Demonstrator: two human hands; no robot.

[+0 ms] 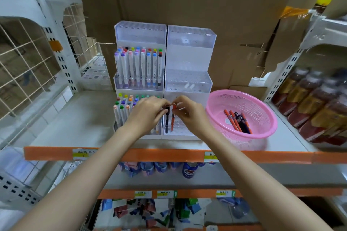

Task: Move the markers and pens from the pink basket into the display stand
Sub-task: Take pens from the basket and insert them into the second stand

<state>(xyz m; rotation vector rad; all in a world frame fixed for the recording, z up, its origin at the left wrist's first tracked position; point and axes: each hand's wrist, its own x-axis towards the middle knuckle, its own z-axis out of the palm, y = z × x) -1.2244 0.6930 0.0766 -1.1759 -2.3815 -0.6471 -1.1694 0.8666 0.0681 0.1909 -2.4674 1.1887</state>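
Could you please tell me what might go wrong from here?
The left hand holds a black pen and the right hand an orange pen side by side at the stand, so they could knock together or miss a hole. The left hand is close to the markers and might tip them.

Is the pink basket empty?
No, several orange and dark pens lie in the pink basket.
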